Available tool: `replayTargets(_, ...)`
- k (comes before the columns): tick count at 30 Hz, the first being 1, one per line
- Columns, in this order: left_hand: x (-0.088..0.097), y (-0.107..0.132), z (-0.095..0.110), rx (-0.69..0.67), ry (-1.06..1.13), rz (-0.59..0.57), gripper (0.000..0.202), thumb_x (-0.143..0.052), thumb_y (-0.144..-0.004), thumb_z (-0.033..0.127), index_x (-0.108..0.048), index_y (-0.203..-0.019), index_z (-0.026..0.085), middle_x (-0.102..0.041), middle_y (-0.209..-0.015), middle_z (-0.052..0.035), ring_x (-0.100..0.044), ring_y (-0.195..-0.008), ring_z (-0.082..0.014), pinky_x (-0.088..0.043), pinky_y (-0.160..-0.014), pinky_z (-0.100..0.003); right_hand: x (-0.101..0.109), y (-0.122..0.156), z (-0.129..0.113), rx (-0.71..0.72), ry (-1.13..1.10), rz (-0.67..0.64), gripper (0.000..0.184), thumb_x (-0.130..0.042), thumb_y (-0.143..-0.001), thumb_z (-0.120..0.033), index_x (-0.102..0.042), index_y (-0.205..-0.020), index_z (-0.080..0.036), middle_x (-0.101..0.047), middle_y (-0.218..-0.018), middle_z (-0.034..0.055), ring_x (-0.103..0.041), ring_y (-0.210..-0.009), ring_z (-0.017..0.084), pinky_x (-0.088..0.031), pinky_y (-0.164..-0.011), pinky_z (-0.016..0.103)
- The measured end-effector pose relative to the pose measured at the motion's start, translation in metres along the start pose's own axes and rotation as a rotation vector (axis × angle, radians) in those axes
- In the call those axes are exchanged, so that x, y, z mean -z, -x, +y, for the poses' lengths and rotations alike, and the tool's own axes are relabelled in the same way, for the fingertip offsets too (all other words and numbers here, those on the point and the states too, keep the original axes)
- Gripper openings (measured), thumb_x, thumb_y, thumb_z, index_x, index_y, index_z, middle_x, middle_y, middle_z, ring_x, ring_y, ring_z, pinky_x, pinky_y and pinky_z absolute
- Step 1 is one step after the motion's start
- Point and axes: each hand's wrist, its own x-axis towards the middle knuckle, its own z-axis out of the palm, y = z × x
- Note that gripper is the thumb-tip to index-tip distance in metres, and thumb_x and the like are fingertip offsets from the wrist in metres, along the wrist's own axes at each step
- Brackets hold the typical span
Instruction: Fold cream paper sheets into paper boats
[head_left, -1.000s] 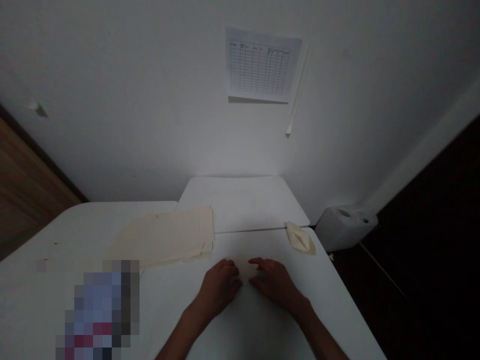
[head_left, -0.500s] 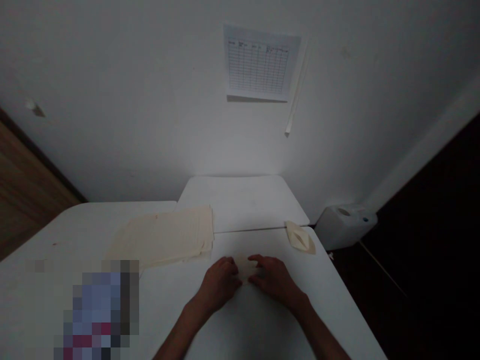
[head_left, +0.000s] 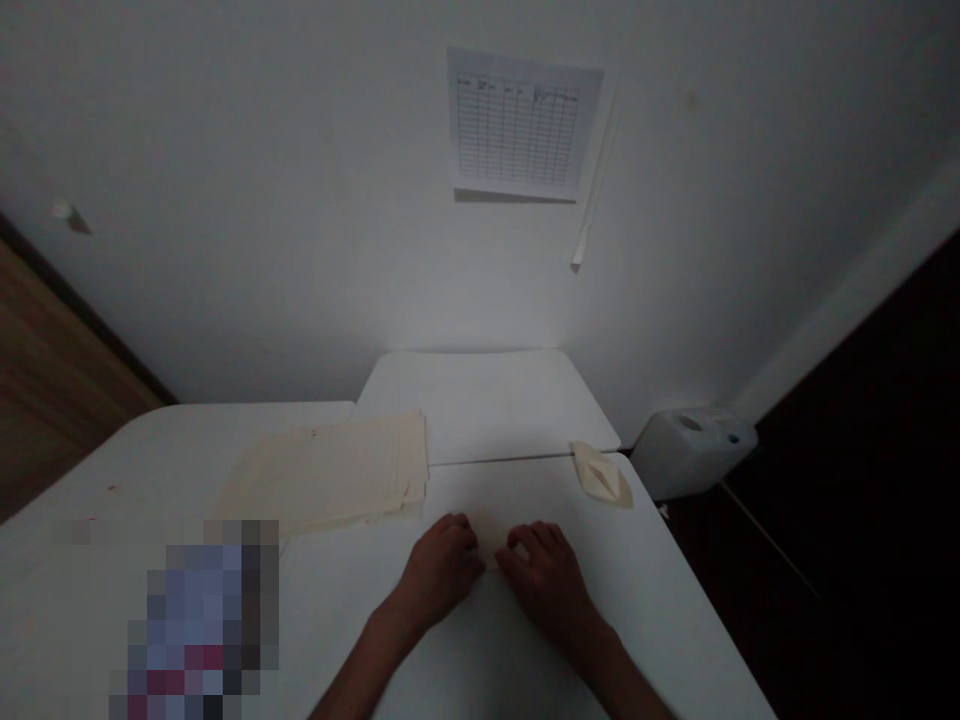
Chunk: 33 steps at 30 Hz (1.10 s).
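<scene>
A small cream piece of paper lies on the white table in front of me, between my hands. My left hand grips its left side with the fingers curled and pressed together. On the right side, my right hand is closed too, its thumb and curled fingers at the paper's edge. Most of the paper is hidden by my fingers, so its folds cannot be made out. Beyond my right hand rests a folded cream paper piece with a slit-like opening. Thin cream paper sheets lie stacked to the left.
White tables are pushed together against the wall. A printed chart hangs on the wall, beside a strip of tape. A whitish plastic container stands right of the table. A pixelated bluish object is at the lower left.
My right hand has curled its fingers in and shifted slightly toward me, closer to the left hand. The left hand stays almost still. Less of the paper shows between them.
</scene>
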Motion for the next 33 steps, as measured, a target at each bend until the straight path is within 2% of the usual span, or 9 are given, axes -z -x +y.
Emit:
replayTargets(2,0.0,0.0,0.0,0.002,0.004,0.001,0.005,-0.061,-0.073,0.016,-0.063,-0.075,0.019,-0.061,-0.09,-0.0037,-0.058,-0.094,-0.0195,-0.043,-0.081,-0.027,-0.004,0.007,-0.004,0.062,-0.009,-0.028,0.018,-0.054,-0.091,-0.014,-0.066,-0.098,-0.025,-0.061,-0.094,0.0049,-0.051,-0.087,0.02,-0.037,-0.083,0.035)
replayTargets(5,-0.001,0.0,-0.002,-0.001,0.014,-0.001,0.004,-0.062,-0.073,0.015,-0.062,-0.073,0.019,-0.061,-0.09,-0.0035,-0.058,-0.093,-0.0193,-0.044,-0.081,-0.027,-0.005,0.013,-0.008,0.08,-0.03,-0.074,0.023,-0.056,-0.089,-0.015,-0.064,-0.108,-0.025,-0.06,-0.094,0.0051,-0.05,-0.091,0.021,-0.037,-0.085,0.036)
replayTargets(9,-0.003,-0.002,-0.004,-0.01,0.025,0.001,0.003,-0.062,-0.072,0.015,-0.062,-0.072,0.018,-0.061,-0.09,-0.0039,-0.057,-0.093,-0.0194,-0.044,-0.081,-0.027,-0.001,0.014,-0.01,0.049,-0.053,-0.118,0.031,-0.055,-0.088,-0.015,-0.061,-0.116,-0.027,-0.06,-0.098,0.0051,-0.049,-0.093,0.022,-0.037,-0.088,0.037)
replayTargets(15,-0.006,-0.003,-0.007,-0.015,0.039,0.009,0.006,-0.064,-0.071,0.014,-0.062,-0.072,0.019,-0.061,-0.09,-0.0035,-0.057,-0.093,-0.0194,-0.044,-0.082,-0.028,-0.002,0.014,-0.013,-0.011,-0.077,-0.1,0.03,-0.057,-0.086,-0.014,-0.064,-0.112,-0.028,-0.059,-0.098,0.0045,-0.048,-0.095,0.022,-0.036,-0.091,0.037)
replayTargets(18,-0.005,-0.002,-0.007,-0.019,0.053,0.013,0.006,-0.064,-0.071,0.014,-0.061,-0.07,0.019,-0.061,-0.088,-0.0036,-0.057,-0.092,-0.0197,-0.044,-0.081,-0.029,-0.003,0.016,-0.015,-0.029,-0.089,-0.096,0.032,-0.056,-0.087,-0.015,-0.063,-0.114,-0.028,-0.059,-0.098,0.0049,-0.048,-0.093,0.022,-0.037,-0.088,0.037)
replayTargets(23,-0.004,-0.001,-0.008,-0.028,0.083,0.031,0.012,-0.065,-0.07,0.012,-0.062,-0.08,0.019,-0.061,-0.092,-0.004,-0.057,-0.094,-0.0194,-0.044,-0.083,-0.028,-0.002,0.018,-0.016,-0.051,-0.049,-0.113,0.034,-0.057,-0.087,-0.017,-0.061,-0.117,-0.03,-0.059,-0.102,0.006,-0.048,-0.094,0.023,-0.035,-0.085,0.037)
replayTargets(27,-0.005,-0.001,-0.008,-0.026,0.099,0.032,0.011,-0.065,-0.07,0.013,-0.062,-0.077,0.019,-0.062,-0.091,-0.0038,-0.057,-0.094,-0.0198,-0.044,-0.083,-0.029,0.001,0.021,-0.015,-0.089,-0.01,-0.122,0.031,-0.055,-0.089,-0.02,-0.061,-0.116,-0.031,-0.058,-0.103,0.0065,-0.048,-0.095,0.024,-0.034,-0.083,0.038)
replayTargets(33,-0.004,-0.002,-0.006,-0.015,0.112,0.026,0.009,-0.066,-0.069,0.013,-0.061,-0.074,0.019,-0.06,-0.09,-0.0033,-0.057,-0.092,-0.0192,-0.043,-0.081,-0.028,0.006,0.034,-0.007,-0.144,0.007,-0.129,0.037,-0.055,-0.088,-0.021,-0.056,-0.123,-0.032,-0.056,-0.104,0.0073,-0.047,-0.096,0.025,-0.033,-0.084,0.039)
